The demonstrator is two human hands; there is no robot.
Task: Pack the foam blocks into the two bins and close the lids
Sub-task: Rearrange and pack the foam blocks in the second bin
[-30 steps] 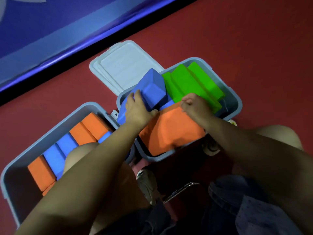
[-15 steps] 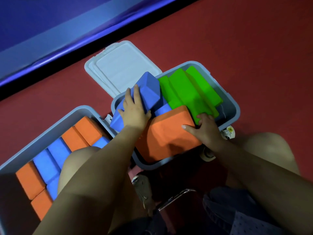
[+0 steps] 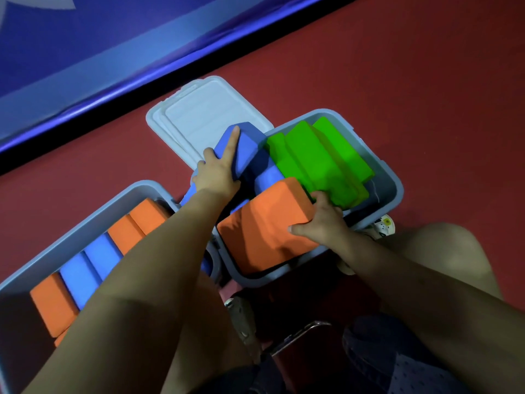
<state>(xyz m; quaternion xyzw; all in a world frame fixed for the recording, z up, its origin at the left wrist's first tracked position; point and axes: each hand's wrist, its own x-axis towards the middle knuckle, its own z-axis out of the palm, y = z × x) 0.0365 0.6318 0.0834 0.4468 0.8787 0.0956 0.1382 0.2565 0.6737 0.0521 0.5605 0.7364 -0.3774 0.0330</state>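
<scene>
A: Which step is the person on?

B: Packing the right bin (image 3: 396, 191). The left bin (image 3: 85, 223) already holds a row of orange and blue blocks, but neither bin is closed; the lids (image 3: 199, 120) lie flat on the red floor (image 3: 397, 66), just behind the right bin.

A: What are the hands doing?

B: The left hand (image 3: 217, 173) lies on the blue block (image 3: 247, 143), which sits tilted, sticking up over the bin's far-left rim. The forefinger stretches straight along its top and the thumb spreads off to the side; the other fingers are hidden. The right hand (image 3: 326, 220) clamps the orange block (image 3: 267, 223), thumb on its near face, fingers curled over the far edge against the green blocks (image 3: 318, 155).

A: And the blocks sit level?

B: No. Orange, blue and green all ride above the rim.

A: So what does the next move call for?

B: Probably pressing the orange block down flat and tipping the blue one into the gap beside it, since a lid would not seat over them as they stand.
</scene>
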